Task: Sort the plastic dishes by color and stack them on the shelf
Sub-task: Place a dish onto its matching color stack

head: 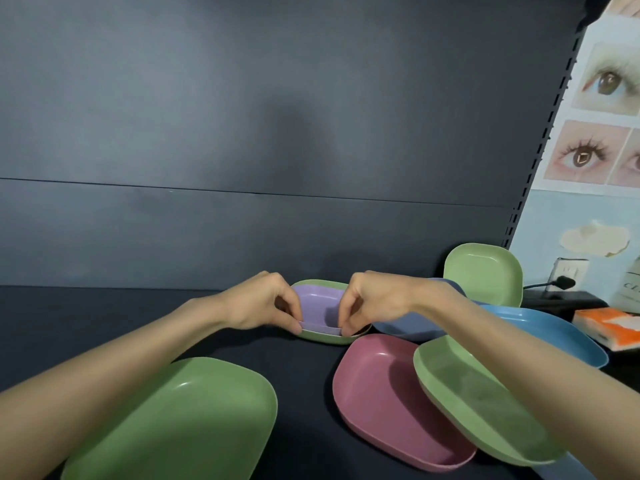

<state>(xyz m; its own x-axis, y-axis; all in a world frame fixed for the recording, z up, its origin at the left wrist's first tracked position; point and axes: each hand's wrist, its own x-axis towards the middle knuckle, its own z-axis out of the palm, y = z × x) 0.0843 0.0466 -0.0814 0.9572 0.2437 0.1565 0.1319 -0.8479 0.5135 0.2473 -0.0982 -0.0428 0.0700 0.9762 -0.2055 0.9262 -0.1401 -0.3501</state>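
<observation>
**Big green dish (173, 420) up front, purple dish (320, 303) pinched at 12 o'clock**

Big green dish lies nearest you at 7 o'clock, pink dish (391, 393) at 5. Straight ahead on the shelf (104, 313), the purple dish sits nested in a small green dish (322, 337). Your left hand (266, 303) and right hand (374, 299) both curl their fingers onto its near rim, pinching it. Judge it light, stiff, smooth plastic: unlikely to break, but apt to slip or cling to the dish below. Grip at the rim and lift straight, so the small green dish is left behind.
</observation>
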